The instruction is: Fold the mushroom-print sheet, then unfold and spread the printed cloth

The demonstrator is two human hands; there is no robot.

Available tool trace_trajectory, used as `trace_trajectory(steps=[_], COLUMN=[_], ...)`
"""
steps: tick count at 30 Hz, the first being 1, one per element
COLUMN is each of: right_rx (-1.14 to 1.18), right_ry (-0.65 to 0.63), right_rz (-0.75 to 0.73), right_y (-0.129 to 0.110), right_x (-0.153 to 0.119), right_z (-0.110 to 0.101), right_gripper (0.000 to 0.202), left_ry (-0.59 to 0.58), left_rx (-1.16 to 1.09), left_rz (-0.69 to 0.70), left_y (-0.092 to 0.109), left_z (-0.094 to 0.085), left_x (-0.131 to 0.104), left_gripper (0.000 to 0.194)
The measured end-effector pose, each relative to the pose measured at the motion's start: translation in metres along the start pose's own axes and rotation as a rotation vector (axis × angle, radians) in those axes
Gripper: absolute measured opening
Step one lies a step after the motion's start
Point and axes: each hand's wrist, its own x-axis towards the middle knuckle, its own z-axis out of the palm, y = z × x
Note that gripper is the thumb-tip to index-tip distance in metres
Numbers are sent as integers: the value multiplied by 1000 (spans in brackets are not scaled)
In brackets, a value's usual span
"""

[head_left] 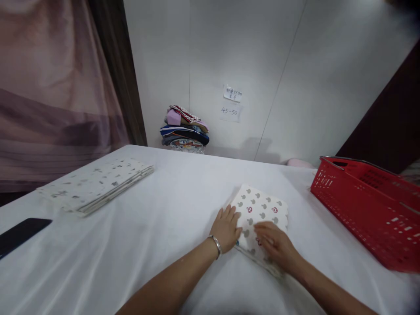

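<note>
With left fingers (pixel 226 212) spread and right fingers (pixel 265 225) curled, grip unclear, I judge the folded cloth (pixel 261 208) soft, light, best held at edges.

This looks like a small indoor workroom or stall; whether it belongs to a home or a shop cannot be told. The left hand (pixel 225 229) and right hand (pixel 277 246) are at a broad white-draped table (pixel 180 192), with a plain, pale panelled wall (pixel 210 48) ahead of them bearing an upper handwritten note (pixel 232 93) and a lower note (pixel 230 113) that reads "45-50". Beyond the table, ahead and left of both hands, sits a pile of folded fabrics (pixel 185 131), while a pinkish curtain (pixel 55 65) hangs farther left and a red plastic basket (pixel 354 210) stands to their right.
</note>
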Motion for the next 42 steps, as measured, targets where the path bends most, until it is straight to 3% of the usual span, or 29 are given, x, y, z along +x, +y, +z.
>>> trace_trajectory(steps=[3, 6, 9, 15, 21, 26, 31, 42], right_rx=[-115, -263, -345, -273, -113, 121, 310, 426], right_ry=[56, -96, -248, -255, -218, -302, -337, -184], right_rz=[33, 167, 325, 404, 497, 532, 594, 575], right_y=[30, 63, 90, 115, 132, 146, 150, 154], right_x=[56, 107, 133, 136, 156, 169, 168, 163], right_z=[2, 19, 38, 48, 39, 26, 16, 29], right_gripper=[34, 48, 61, 65, 50, 39, 41, 23], left_ry=[-21, -45, -42, -55, -88, -95, -89, -76], left_rx=[9, 4, -14, -35, -52, -61, -74, -50], left_rz=[-17, -32, -40, -61, -67, -67, -61, -71], left_y=[1, 1, 0, 1, 2, 2, 2, 3], left_z=[-2, -2, 1, 5, 4, 2, 2, 3], left_x=[-1, -1, -2, -3, -3, -3, -4, -4], left_gripper=[48, 49, 50, 51, 53, 54, 53, 52])
